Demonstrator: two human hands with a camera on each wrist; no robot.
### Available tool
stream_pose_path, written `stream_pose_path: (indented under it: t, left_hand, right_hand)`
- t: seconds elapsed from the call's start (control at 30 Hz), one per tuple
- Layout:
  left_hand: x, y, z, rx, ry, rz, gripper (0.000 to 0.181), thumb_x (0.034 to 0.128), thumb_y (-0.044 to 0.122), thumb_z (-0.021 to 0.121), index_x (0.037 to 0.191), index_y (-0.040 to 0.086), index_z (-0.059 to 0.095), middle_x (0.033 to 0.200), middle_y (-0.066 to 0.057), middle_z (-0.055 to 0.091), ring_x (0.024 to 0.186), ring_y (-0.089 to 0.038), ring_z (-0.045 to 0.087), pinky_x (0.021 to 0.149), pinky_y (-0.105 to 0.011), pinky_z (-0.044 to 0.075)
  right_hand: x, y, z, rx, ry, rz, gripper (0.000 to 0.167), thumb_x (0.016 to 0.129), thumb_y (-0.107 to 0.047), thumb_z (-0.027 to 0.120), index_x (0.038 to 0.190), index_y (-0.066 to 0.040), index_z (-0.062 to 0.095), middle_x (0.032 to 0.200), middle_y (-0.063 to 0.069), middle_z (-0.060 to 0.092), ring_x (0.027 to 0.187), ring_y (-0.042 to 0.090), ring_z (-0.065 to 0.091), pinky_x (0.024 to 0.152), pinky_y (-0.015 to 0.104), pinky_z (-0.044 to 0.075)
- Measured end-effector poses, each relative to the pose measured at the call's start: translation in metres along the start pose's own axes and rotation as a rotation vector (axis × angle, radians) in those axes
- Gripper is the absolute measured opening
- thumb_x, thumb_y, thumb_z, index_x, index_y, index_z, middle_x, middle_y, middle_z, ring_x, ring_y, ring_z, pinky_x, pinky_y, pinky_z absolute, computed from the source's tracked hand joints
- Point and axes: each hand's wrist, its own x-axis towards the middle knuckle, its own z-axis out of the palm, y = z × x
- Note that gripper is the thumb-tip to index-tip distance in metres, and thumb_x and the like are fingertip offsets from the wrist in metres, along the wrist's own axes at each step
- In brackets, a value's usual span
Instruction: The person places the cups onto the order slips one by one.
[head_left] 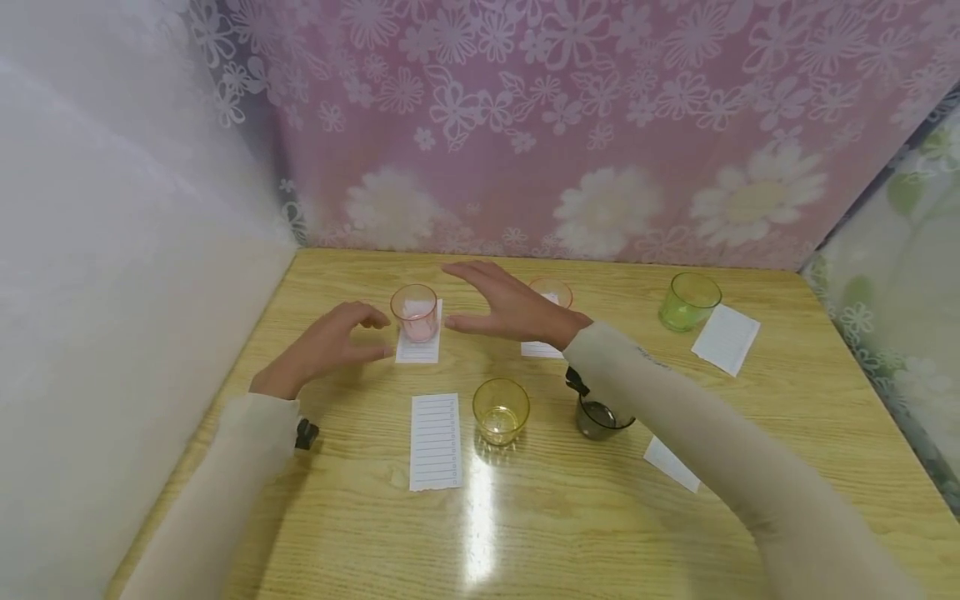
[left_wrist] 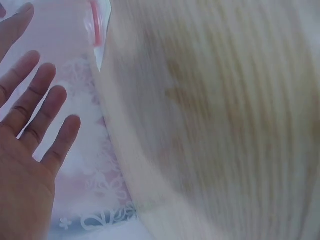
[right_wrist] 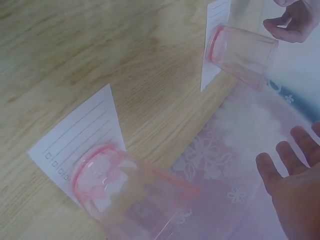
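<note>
A pink glass (head_left: 416, 315) stands upright on a lined paper slip (head_left: 417, 353) at the back left. On its left side is my left hand (head_left: 322, 346), thumb and fingers apart, holding nothing. My right hand (head_left: 510, 304) reaches over from the right, its fingers extended beside the same glass without gripping it. A second pink glass (right_wrist: 125, 190) on its own slip (right_wrist: 75, 130) is partly hidden behind the right hand in the head view. The left wrist view shows the left hand (left_wrist: 30, 135) with fingers spread.
A yellow glass (head_left: 501, 414) stands near the middle, right of a lined slip (head_left: 435, 442). A dark glass (head_left: 598, 419) is partly under the right sleeve, near another slip (head_left: 671, 464). At the back right, a green glass (head_left: 688, 303) stands beside a slip (head_left: 726, 339).
</note>
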Motion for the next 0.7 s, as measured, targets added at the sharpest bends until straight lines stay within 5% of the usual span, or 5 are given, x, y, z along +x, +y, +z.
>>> stream_pose_path:
  t: [0.17,0.33,0.7]
  left_hand:
    - [-0.005,0.008,0.008,-0.008,-0.030,0.020,0.049,0.0943,0.040,0.087,0.132,0.012,0.073,0.119,-0.005,0.073,0.109,-0.026,0.064,0.101,-0.050,0.052]
    - [-0.004,0.016,0.017,-0.016,-0.127,0.066,0.043,0.0930,0.041,0.088,0.124,0.015,0.073,0.099,0.004,0.070,0.092,-0.017,0.064,0.085,-0.038,0.054]
    - [-0.010,0.028,0.035,-0.045,-0.252,0.084,0.027,0.0901,0.038,0.091,0.105,0.023,0.073,0.094,0.008,0.069,0.088,-0.014,0.062,0.083,-0.035,0.054]
  right_hand:
    - [-0.010,-0.002,-0.002,0.029,-0.006,0.021,0.087,0.103,-0.062,0.067,0.174,-0.032,0.027,0.180,-0.001,0.027,0.168,0.027,0.022,0.132,0.062,0.026]
    - [-0.018,-0.001,-0.002,0.019,-0.002,0.033,0.086,0.103,-0.060,0.068,0.174,-0.030,0.030,0.179,0.000,0.031,0.167,0.026,0.024,0.133,0.060,0.027]
    - [-0.036,-0.002,0.008,0.006,-0.057,0.004,0.085,0.103,-0.054,0.072,0.173,-0.024,0.034,0.177,0.000,0.036,0.166,0.031,0.029,0.133,0.060,0.027]
